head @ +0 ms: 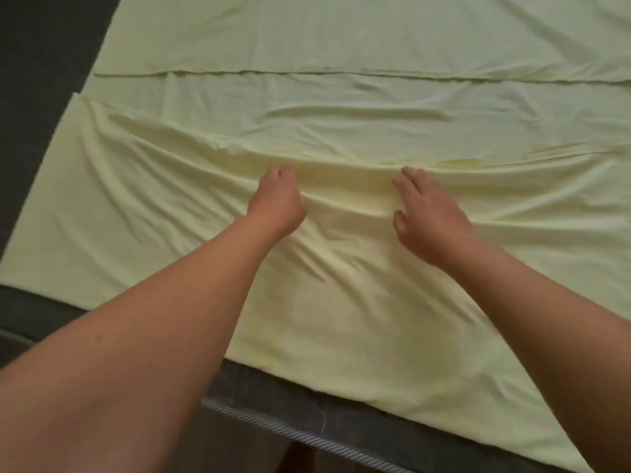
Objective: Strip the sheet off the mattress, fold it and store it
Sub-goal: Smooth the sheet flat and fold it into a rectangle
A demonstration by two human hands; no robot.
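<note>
A pale yellow sheet [341, 114] lies spread across a dark grey mattress [44, 46], covering most of the view from the near edge to the far side. It lies in layers: a near flap with its far edge running roughly across the middle of the scene, a second layer beyond it, and a hemmed edge [307, 75] crossing from left to right farther back. The near flap is rumpled, with creases fanning out from the spot where the hands rest, while the far part lies smoother.

Both bare arms reach forward from the near side. The left hand [278, 196] rests palm down on the near flap, left of centre, its fingers held together and curled a little at the tips against a ridge of bunched cloth. Whether it pinches the cloth or only presses on it cannot be told. The right hand [430, 213] lies just right of centre, palm down, fingers loosely spread and flat on the same ridge, the thumb tucked against the cloth on its left side. The two hands sit well apart, with a raised fold of the sheet running between them.

The mattress shows bare along the left side and at the near edge, where the sheet stops short of the border. A striped, ribbed trim [273, 421] runs along that near edge, slanting from the left toward the lower right.
</note>
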